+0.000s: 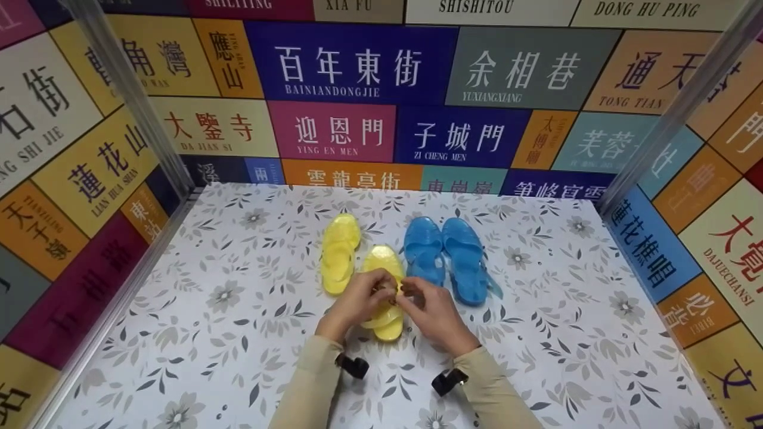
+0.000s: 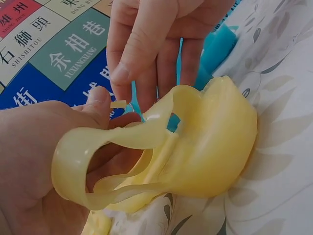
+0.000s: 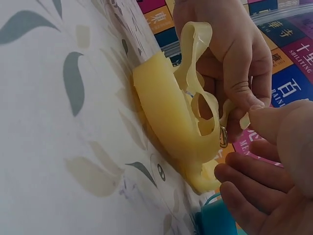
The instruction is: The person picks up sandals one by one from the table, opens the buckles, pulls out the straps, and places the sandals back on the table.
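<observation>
A yellow jelly sandal [image 1: 384, 259] lies flat on the patterned surface, toe pointing away. My left hand [image 1: 360, 298] holds its ankle strap [image 2: 73, 164], pinching it so that a short strap end [image 3: 245, 121] sticks out past the thumb. Close by is my right hand [image 1: 438, 313], thumb and fingertips beside that end; the fingers [image 3: 249, 169] look extended and apart, with no strap between them. A small metal buckle [image 3: 223, 137] shows on the sandal's side in the right wrist view. The other yellow sandal [image 1: 341, 250] lies to the left.
A pair of blue sandals, the left one [image 1: 423, 238] and the right one [image 1: 464, 256], stands just right of the yellow ones. White floral covering [image 1: 226, 333] spreads beneath everything. Walls of coloured sign panels [image 1: 351, 62] enclose the back and sides.
</observation>
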`<action>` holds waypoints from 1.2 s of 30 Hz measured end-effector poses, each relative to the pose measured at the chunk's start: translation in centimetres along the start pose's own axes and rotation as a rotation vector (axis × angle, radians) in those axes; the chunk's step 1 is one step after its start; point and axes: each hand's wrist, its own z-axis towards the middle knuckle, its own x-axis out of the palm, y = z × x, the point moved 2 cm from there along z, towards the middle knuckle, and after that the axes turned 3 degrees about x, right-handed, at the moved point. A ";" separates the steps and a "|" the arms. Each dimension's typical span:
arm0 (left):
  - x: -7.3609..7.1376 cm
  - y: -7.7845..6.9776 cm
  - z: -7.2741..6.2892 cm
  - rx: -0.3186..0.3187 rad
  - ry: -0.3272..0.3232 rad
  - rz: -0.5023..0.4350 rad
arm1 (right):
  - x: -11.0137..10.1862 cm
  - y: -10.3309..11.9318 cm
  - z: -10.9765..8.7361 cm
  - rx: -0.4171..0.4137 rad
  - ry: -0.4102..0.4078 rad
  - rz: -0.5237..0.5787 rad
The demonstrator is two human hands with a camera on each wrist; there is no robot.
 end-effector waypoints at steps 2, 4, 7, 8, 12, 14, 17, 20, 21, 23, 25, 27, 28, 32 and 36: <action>0.0 0.0 0.0 0.001 0.012 -0.002 | -0.1 0.1 0.0 -0.016 -0.016 0.005; -0.1 -0.1 0.0 -0.011 0.024 -0.010 | -0.3 0.2 0.0 -0.034 -0.038 0.009; -0.3 0.0 -0.1 -0.029 0.025 -0.016 | -0.5 0.2 0.2 -0.053 -0.076 0.027; -0.3 0.0 -0.1 -0.031 0.025 -0.011 | -0.5 0.2 0.2 -0.054 -0.087 0.036; -0.5 0.1 -0.2 -0.040 0.036 0.062 | -1.0 0.4 0.1 -0.056 -0.137 0.044; -0.6 0.1 -0.3 -0.044 0.057 0.102 | -1.4 0.7 0.1 -0.080 -0.175 0.026; -0.7 0.1 -0.3 -0.045 0.103 0.139 | -2.0 1.3 0.2 -0.163 -0.250 -0.027; -0.7 0.1 -0.3 -0.050 0.134 0.159 | -2.4 2.0 0.2 -0.266 -0.320 -0.106; -0.7 0.1 -0.3 -0.050 0.139 0.165 | -2.5 2.1 0.2 -0.295 -0.333 -0.135; -0.6 0.1 -0.3 -0.058 0.139 0.172 | -2.2 2.2 0.1 -0.338 -0.334 -0.188; -0.6 0.1 -0.4 -0.054 0.126 0.177 | -1.6 2.1 0.1 -0.347 -0.286 -0.220; -0.5 0.0 -0.3 -0.031 0.113 0.183 | -0.8 1.7 0.0 -0.320 -0.212 -0.223; -0.5 0.0 -0.3 -0.023 0.106 0.184 | -0.4 1.5 -0.1 -0.300 -0.171 -0.218; -0.4 -0.2 -0.2 0.022 0.084 0.208 | 1.1 0.6 -0.2 -0.198 -0.067 -0.190; -0.5 -0.2 -0.1 0.024 0.074 0.222 | 1.5 0.5 -0.1 -0.123 -0.058 -0.181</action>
